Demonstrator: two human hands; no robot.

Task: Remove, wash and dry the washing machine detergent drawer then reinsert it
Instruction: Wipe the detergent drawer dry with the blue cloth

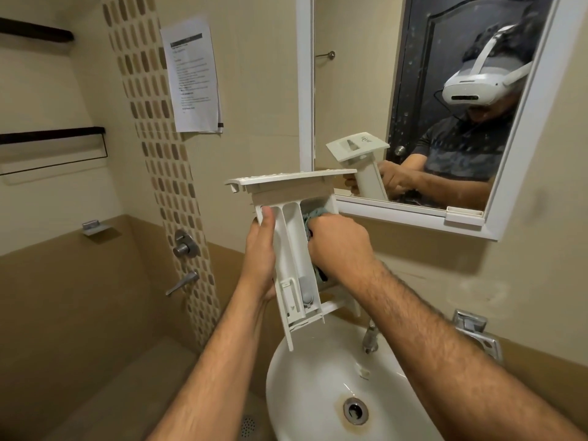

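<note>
The white detergent drawer (294, 249) stands nearly upright above the white sink (302, 377), its front panel at the top and its compartments facing me. My left hand (259, 253) grips its left side wall, thumb on the upper edge. My right hand (337, 243) holds a teal cloth (310, 218) pressed into the drawer's right compartment; most of the cloth is hidden by the hand.
A tap (370, 337) rises behind the sink, with a metal soap holder (477, 329) on the wall to its right. A white-framed mirror (413, 106) hangs just behind the drawer. Shower valves (184, 246) and a paper notice (194, 78) are on the left wall.
</note>
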